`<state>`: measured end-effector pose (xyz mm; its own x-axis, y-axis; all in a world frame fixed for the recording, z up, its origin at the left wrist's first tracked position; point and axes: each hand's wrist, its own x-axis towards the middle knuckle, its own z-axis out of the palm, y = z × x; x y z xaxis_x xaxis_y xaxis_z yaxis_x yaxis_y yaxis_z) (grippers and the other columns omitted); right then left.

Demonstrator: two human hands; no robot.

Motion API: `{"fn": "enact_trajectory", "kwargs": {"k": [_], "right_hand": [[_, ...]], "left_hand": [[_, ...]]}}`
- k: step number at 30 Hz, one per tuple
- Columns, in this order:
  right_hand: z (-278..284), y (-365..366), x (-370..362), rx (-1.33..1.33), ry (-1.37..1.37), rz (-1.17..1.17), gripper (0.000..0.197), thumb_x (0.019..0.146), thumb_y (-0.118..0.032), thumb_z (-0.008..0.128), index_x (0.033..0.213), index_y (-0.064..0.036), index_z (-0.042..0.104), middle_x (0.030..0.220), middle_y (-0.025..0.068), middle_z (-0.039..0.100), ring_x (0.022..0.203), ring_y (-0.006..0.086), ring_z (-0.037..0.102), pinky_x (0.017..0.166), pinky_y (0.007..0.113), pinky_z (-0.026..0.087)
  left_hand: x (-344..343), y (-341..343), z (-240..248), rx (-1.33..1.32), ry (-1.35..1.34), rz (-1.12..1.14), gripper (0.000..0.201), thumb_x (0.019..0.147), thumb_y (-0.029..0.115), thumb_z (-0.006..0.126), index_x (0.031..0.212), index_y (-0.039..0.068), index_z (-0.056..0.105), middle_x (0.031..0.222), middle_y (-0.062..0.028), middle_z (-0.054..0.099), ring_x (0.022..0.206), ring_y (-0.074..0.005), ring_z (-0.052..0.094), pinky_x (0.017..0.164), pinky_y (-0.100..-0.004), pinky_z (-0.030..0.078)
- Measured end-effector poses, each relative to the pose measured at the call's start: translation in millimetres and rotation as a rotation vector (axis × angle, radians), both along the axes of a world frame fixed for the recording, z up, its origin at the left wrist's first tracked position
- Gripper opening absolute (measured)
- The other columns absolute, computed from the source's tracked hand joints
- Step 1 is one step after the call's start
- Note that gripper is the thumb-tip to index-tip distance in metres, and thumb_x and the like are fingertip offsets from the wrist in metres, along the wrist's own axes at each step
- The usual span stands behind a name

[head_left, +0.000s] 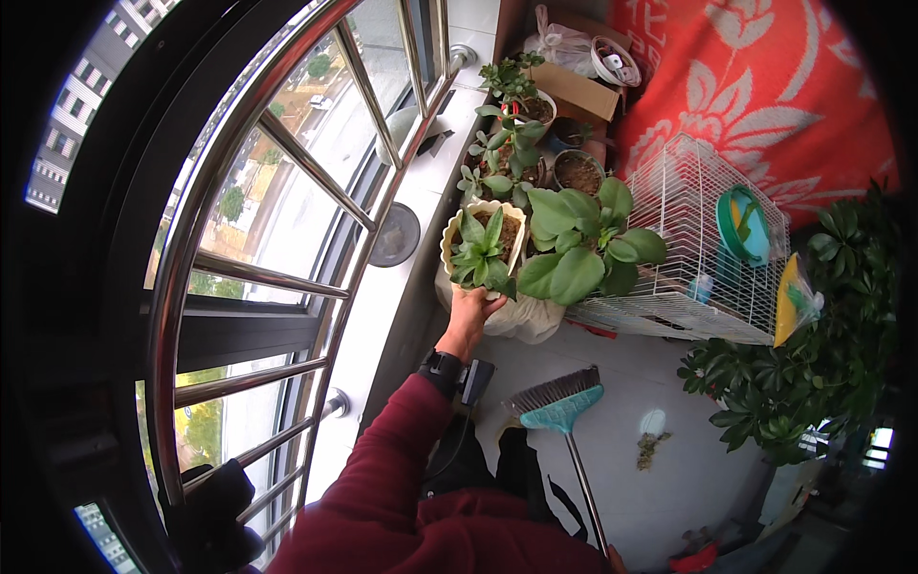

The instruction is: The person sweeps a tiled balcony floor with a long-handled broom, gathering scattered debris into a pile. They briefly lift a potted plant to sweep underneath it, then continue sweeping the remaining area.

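Note:
My left hand, in a maroon sleeve, grips the near edge of a cream scalloped flowerpot. A small plant with pointed green leaves grows in its soil. The fingers under the pot are partly hidden. Just a sliver of my right hand shows at the lower edge, around the handle of a broom. The broom has a teal head and dark bristles, with its head over the grey floor. Beside the pot stands a broad-leaved plant.
Metal railing bars curve before the window on the left, along a white sill. A white wire cage stands right, before a red patterned cloth. Debris lies on the floor. A leafy plant hangs over the right side.

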<state>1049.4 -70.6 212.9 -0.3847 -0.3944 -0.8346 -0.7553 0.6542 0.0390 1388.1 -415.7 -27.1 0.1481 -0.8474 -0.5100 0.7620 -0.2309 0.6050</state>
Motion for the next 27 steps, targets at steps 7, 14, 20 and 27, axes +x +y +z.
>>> {"fn": "enact_trajectory", "kwargs": {"k": [7,14,20,27], "right_hand": [[8.5,2.9,6.6,-0.031,-0.04,0.004,0.066,0.085,-0.055,0.045,0.133,-0.0107,0.038,0.116,0.0228,0.053,0.107,0.0395,0.05,0.088,0.044,0.041],[-0.3,6.7,1.7,0.126,0.094,0.036,0.071,0.082,-0.057,0.048,0.133,-0.0093,0.037,0.12,0.0253,0.049,0.111,0.0421,0.047,0.089,0.045,0.041],[2.8,2.5,9.6,0.02,0.023,0.081,0.07,0.083,-0.056,0.048,0.133,-0.0073,0.037,0.119,0.0277,0.049,0.108,0.0443,0.048,0.088,0.045,0.042],[18.9,-24.1,33.1,0.015,0.018,0.021,0.062,0.083,-0.048,0.05,0.129,-0.0059,0.042,0.113,0.0259,0.053,0.105,0.0413,0.051,0.085,0.042,0.042]], "left_hand": [[7.1,3.8,2.3,0.055,0.016,-0.086,0.053,0.084,-0.003,0.043,0.13,0.011,0.021,0.117,-0.013,0.046,0.094,-0.0279,0.058,0.076,-0.0361,0.054],[22.7,27.9,-6.6,0.131,0.0,-0.093,0.059,0.086,0.013,0.056,0.132,0.003,0.02,0.113,-0.0195,0.049,0.083,-0.0248,0.061,0.071,-0.0328,0.053],[32.4,54.8,3.1,0.099,-0.267,-0.067,0.034,0.088,0.015,0.054,0.116,0.001,0.042,0.095,-0.0114,0.059,0.072,-0.0147,0.059,0.064,-0.0256,0.051],[45.3,60.5,18.7,0.075,-0.34,0.032,0.014,0.091,0.013,0.046,0.101,0.004,0.052,0.086,-0.0067,0.061,0.068,-0.0109,0.057,0.061,-0.0238,0.05]]}}
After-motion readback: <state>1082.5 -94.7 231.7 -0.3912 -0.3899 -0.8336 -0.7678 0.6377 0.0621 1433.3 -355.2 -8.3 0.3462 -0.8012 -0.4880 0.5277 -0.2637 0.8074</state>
